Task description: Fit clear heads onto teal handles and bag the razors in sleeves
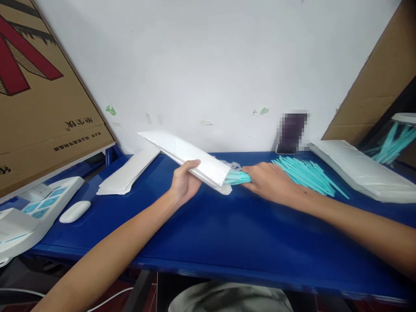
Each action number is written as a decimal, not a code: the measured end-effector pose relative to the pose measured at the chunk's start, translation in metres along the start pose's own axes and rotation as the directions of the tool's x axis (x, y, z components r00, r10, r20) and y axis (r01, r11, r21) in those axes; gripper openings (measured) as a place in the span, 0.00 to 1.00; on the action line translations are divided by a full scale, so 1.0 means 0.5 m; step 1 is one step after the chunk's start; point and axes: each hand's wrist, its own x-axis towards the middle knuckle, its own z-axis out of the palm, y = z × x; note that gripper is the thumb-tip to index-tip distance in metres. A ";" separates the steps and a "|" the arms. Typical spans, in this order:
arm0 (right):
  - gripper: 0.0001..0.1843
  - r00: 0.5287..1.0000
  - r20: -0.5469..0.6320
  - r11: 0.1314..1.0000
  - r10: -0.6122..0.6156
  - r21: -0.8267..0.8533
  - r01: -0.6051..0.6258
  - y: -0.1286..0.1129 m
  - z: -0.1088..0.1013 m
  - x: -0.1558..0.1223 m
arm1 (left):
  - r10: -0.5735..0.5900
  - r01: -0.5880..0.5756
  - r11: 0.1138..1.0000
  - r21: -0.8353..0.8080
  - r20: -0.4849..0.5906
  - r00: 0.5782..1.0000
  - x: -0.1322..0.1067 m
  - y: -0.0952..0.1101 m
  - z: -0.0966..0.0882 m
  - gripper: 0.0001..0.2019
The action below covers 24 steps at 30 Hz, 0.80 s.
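Observation:
My left hand (183,182) is closed round a long white paper sleeve (185,156), holding it tilted above the blue table (227,234) with its mouth toward the right. My right hand (269,182) grips a bundle of thin teal sticks (236,177); the bundle's tips are inside the sleeve's open end. More teal sticks (308,175) lie fanned out on the table behind my right hand.
A stack of flat white sleeves (128,173) lies at the left, a larger white stack (360,171) at the right. A white mouse (75,211) and a white device (29,216) sit at far left. Cardboard boxes (39,95) flank the table.

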 end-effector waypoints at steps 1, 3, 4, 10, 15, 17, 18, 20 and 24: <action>0.13 1.000 0.001 1.000 0.003 -0.011 -0.003 0.003 -0.006 0.004 | -0.018 0.018 1.000 0.005 0.004 1.000 -0.002 -0.005 0.003 0.21; 0.12 1.000 0.003 0.999 -0.006 -0.043 0.006 0.010 -0.024 0.014 | -0.041 0.041 0.999 0.027 0.000 0.999 -0.004 -0.015 0.006 0.18; 0.12 1.000 0.005 0.998 -0.014 -0.063 0.015 0.015 -0.035 0.020 | -0.048 0.048 0.998 0.044 0.001 0.999 -0.003 -0.020 0.005 0.17; 0.11 0.975 0.206 0.996 -0.087 -0.006 0.090 0.055 -0.111 0.060 | -0.019 0.015 0.981 0.195 0.017 1.000 0.006 -0.024 -0.022 0.13; 0.05 0.947 0.243 0.965 -0.207 0.208 0.158 0.054 -0.132 0.074 | -0.076 0.073 0.992 0.106 0.027 0.997 0.001 -0.023 -0.004 0.16; 0.06 0.962 0.201 0.975 -0.184 0.164 0.152 0.044 -0.140 0.079 | -0.139 0.139 0.990 0.022 -0.002 0.990 -0.006 -0.024 0.015 0.17; 0.08 0.967 0.187 0.982 -0.170 0.120 0.149 0.037 -0.147 0.082 | -0.169 0.169 0.985 -0.020 -0.019 0.985 -0.010 -0.024 0.024 0.17; 0.07 0.968 0.184 0.985 -0.171 0.029 0.168 0.019 -0.169 0.094 | -0.223 0.219 0.971 -0.094 -0.037 0.974 -0.018 -0.024 0.039 0.19; 0.03 0.962 0.246 0.979 -0.116 -0.137 0.153 -0.020 -0.234 0.139 | -0.289 0.287 0.941 -0.178 0.014 0.957 -0.026 -0.017 0.051 0.24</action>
